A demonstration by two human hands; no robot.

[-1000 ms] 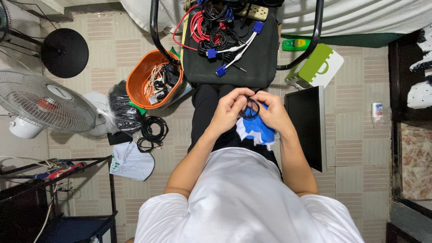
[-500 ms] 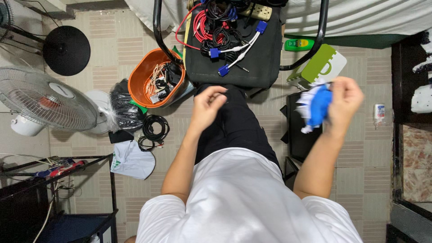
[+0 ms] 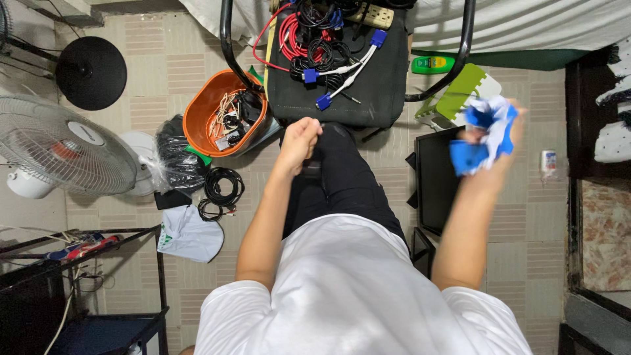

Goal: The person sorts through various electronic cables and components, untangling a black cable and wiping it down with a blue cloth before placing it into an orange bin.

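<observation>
Cloth [image 3: 485, 133], blue and white and bunched up, sat in my right hand [image 3: 490, 141], which I held raised out to my right side with the forearm lifted and the fingers closed around the bundle. It hung over the edge of a flat black monitor [image 3: 437, 177] lying on the floor. My left hand [image 3: 299, 138] was curled into a loose fist, resting on my black trousers [image 3: 342, 177] near the knee; I could not tell whether anything was inside it. Just ahead of that hand stood a black chair [image 3: 358, 85] with a curved metal frame, its seat heaped with cables [image 3: 315, 39], red, black and white, some with blue plugs. To the left of the chair an orange basin [image 3: 217, 112] held more small wires, and beside it lay a dark plastic bag [image 3: 174, 154] and a coiled black cord [image 3: 220, 190]. A white fan [image 3: 62, 148] stood at the far left. The floor [image 3: 158, 59] was beige tile with striped patches, and a green and white box [image 3: 467, 89] leaned near the monitor.
</observation>
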